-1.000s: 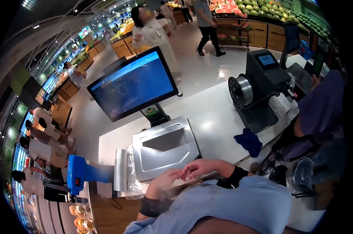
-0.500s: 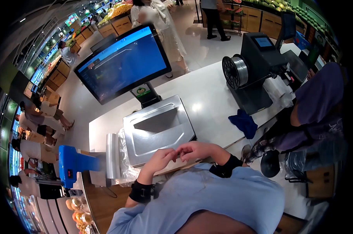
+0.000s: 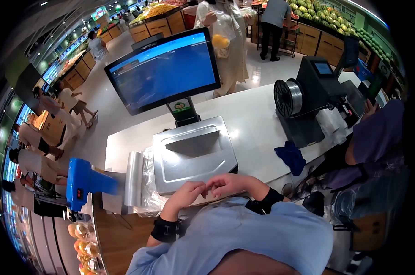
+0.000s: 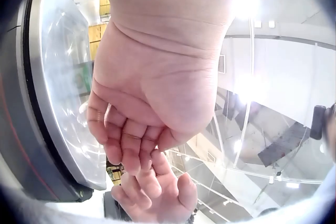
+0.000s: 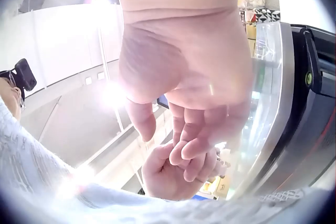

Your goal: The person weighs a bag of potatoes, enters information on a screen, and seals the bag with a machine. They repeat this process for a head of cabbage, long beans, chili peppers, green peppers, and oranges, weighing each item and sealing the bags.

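Observation:
My left hand (image 3: 187, 193) and right hand (image 3: 226, 184) meet at the fingertips in front of my body, at the near edge of the scale (image 3: 193, 151). In the left wrist view the left hand (image 4: 152, 98) shows its palm, its fingers loosely bent and holding nothing. The right hand (image 5: 184, 82) hangs in much the same way in the right wrist view, its fingers relaxed over those of the left. The scale's flat metal plate carries nothing but a dark reflection. Behind it stands a monitor (image 3: 166, 68) with a blue screen.
A roll of plastic bags (image 3: 133, 178) and a blue device (image 3: 86, 183) stand left of the scale. On the right are a blue cloth (image 3: 291, 157) and a black machine (image 3: 310, 96) with a spool. Someone in purple (image 3: 377, 133) stands right; a shopper (image 3: 228, 50) faces the counter.
The hands stay together at the scale's edge. The head view has shifted. Behind the monitor, the shopper in pale clothes has moved to the right, with a yellow item now showing in a clear bag.

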The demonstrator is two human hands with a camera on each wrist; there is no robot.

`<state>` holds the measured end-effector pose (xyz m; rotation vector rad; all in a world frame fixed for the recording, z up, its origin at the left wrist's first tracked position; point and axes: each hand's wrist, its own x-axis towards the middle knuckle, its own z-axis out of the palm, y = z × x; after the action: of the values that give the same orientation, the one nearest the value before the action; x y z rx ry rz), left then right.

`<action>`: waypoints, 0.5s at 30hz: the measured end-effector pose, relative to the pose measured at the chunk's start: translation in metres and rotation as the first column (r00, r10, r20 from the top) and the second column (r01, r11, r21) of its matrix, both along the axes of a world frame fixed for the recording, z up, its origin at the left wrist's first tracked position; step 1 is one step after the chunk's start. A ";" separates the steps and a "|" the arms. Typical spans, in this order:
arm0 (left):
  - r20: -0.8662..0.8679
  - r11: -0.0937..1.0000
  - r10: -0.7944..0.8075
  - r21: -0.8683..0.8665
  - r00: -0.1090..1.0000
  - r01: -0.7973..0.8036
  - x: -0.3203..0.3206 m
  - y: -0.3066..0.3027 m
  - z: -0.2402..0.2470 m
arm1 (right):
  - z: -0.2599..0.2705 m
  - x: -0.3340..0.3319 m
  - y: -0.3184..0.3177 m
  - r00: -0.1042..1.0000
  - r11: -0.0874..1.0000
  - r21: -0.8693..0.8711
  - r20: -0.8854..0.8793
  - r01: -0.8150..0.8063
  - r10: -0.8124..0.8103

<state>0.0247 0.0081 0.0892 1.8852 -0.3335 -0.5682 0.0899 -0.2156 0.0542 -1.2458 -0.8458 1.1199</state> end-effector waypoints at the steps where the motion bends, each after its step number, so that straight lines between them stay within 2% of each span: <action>1: 0.005 1.000 0.005 -0.010 1.000 -0.005 -0.001 0.002 -0.004 | 0.001 0.000 0.002 1.000 1.000 -0.007 0.006 -0.011 0.011; 6: -0.028 0.992 0.063 -0.104 0.998 -0.066 -0.011 0.006 -0.010 | 0.000 0.002 0.009 0.998 0.997 -0.031 -0.016 -0.065 0.064; 10: 0.041 0.991 0.115 -0.067 0.993 -0.112 -0.014 0.007 -0.016 | 0.007 0.003 0.010 0.999 0.998 -0.043 0.004 -0.037 0.037; 13: 0.026 0.977 0.210 -0.050 0.977 -0.209 -0.015 0.008 -0.011 | 0.008 0.011 0.009 0.998 0.996 -0.082 0.056 0.023 -0.019; 15: 0.032 0.973 0.226 -0.048 0.974 -0.225 -0.014 0.010 -0.015 | 0.012 0.026 0.004 0.974 0.978 -0.080 0.137 0.193 -0.181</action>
<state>0.0109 0.0180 0.0743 1.8623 -0.1516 -0.3695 0.1161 -0.2113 0.0661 -1.4569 -0.7606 0.9433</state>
